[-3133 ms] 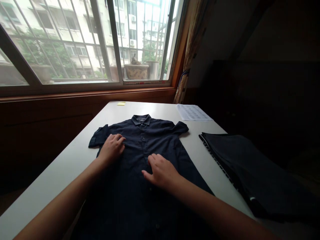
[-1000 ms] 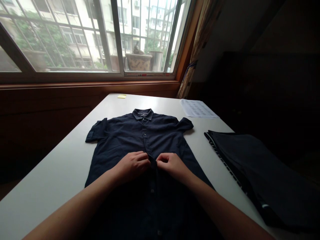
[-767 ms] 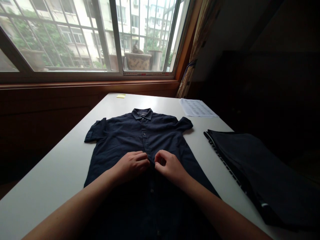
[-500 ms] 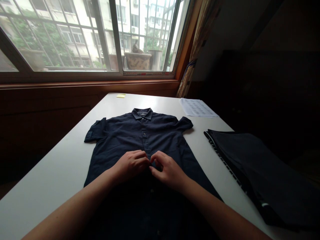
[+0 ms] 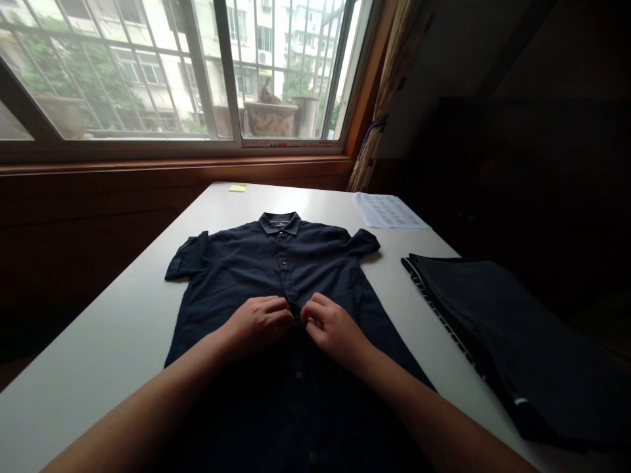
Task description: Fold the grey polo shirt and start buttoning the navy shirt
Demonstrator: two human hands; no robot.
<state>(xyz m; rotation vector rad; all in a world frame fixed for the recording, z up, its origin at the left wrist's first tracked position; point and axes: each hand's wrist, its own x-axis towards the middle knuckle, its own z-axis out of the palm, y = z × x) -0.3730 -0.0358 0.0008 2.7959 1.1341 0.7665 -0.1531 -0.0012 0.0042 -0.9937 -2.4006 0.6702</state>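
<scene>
A dark navy short-sleeved shirt [image 5: 236, 256] lies face up, its collar toward the window and its button front running down the middle. My left hand [image 5: 263, 320] is closed on the shirt's front placket, fingertips pinching the cloth. Just across a small gap, my right hand [image 5: 330, 325] has its fingers curled and pressed together on the other side of the placket, gripping the fabric there. The button between my hands is hidden. A button [image 5: 284, 262] shows above them and another lower down.
The shirt rests on a white table [image 5: 113, 315]. Folded dark garments [image 5: 493, 315] lie on the right. Printed papers [image 5: 389, 211] are at the far right corner, and a yellow sticky note [image 5: 237, 188] at the far edge. Beyond stands a barred window [image 5: 148, 72].
My right hand has shifted slightly right, opening a small gap from my left hand, and its thumb has drawn in. My left hand is nearly unmoved.
</scene>
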